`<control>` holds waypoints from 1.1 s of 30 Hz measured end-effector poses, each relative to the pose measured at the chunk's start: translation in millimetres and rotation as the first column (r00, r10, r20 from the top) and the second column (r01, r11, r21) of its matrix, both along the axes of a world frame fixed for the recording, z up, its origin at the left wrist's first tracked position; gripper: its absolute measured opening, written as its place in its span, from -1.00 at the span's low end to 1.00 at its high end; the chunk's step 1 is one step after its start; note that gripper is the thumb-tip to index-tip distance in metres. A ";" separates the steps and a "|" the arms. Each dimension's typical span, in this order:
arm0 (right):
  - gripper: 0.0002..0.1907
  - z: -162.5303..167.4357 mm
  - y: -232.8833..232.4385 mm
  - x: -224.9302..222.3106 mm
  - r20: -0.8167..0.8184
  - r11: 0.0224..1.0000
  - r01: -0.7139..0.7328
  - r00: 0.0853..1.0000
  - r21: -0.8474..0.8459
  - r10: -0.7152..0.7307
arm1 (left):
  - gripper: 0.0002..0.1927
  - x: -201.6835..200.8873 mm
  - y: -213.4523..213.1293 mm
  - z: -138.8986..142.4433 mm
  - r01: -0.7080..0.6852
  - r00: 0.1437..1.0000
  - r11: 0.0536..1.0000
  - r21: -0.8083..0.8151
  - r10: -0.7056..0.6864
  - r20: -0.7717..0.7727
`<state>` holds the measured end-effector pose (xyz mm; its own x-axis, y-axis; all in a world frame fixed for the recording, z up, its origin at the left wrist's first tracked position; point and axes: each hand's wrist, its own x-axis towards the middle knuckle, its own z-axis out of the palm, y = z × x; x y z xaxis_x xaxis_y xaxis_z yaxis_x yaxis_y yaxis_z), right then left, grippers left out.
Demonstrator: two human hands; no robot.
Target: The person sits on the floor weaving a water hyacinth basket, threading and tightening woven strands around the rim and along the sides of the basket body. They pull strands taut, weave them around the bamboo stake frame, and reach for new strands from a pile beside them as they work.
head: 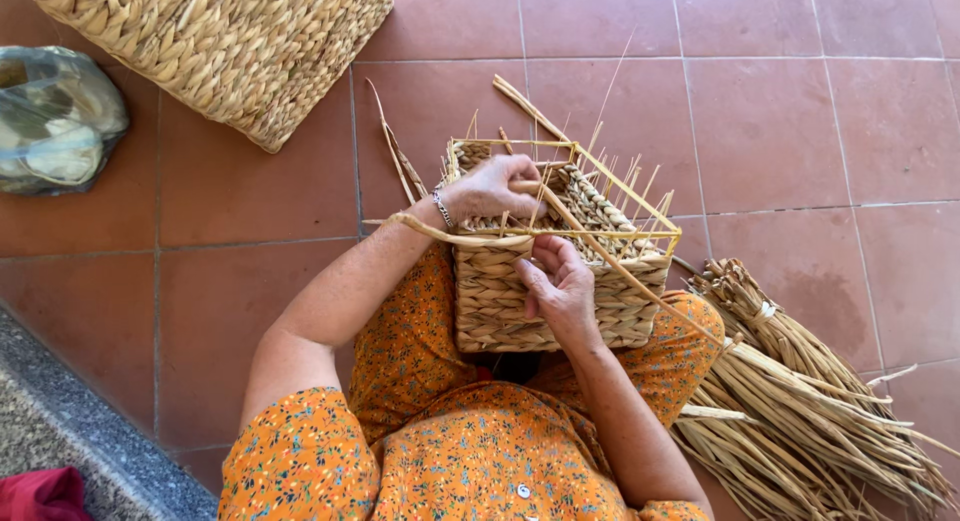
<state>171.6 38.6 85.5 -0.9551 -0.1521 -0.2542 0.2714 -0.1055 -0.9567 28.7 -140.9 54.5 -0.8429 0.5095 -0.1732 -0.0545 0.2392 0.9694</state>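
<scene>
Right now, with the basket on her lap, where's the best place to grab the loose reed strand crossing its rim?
Probably grip the reed strand on its free stretch right of the small woven basket, coming from the right side. There it lies clear of the wire frame and both hands; toward the rim it is pinned under the left hand.

A small rectangular woven basket (545, 281) of pale dried straw rests on the person's lap, its open top facing up. Its walls are almost finished; thin yellow frame rods (610, 186) stand out along the rim. One long flat straw strand (600, 251) crosses the opening diagonally and reaches past the right lower corner.
</scene>
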 end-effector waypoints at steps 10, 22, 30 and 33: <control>-0.50 -4.7 -7.9 6.6 -0.087 0.996 0.023 0.996 0.089 -0.015 | -0.80 -25.6 -65.8 5.0 -0.816 0.576 0.291 0.499 0.478 0.663; -0.48 36.4 -17.7 6.0 -0.638 0.553 0.367 0.625 0.748 0.450 | -0.76 45.4 -76.9 51.9 -0.363 0.868 0.932 -0.006 0.336 -0.366; -0.52 32.7 -22.0 5.9 -0.636 0.522 0.385 0.601 0.761 0.484 | -0.91 52.3 -42.4 53.7 -0.316 0.761 0.877 -0.361 0.007 -0.649; -0.53 29.8 -22.6 7.1 -0.636 0.507 0.399 0.596 0.764 0.490 | -0.91 49.9 -42.2 47.9 -0.186 0.879 0.919 -0.347 -0.002 -0.476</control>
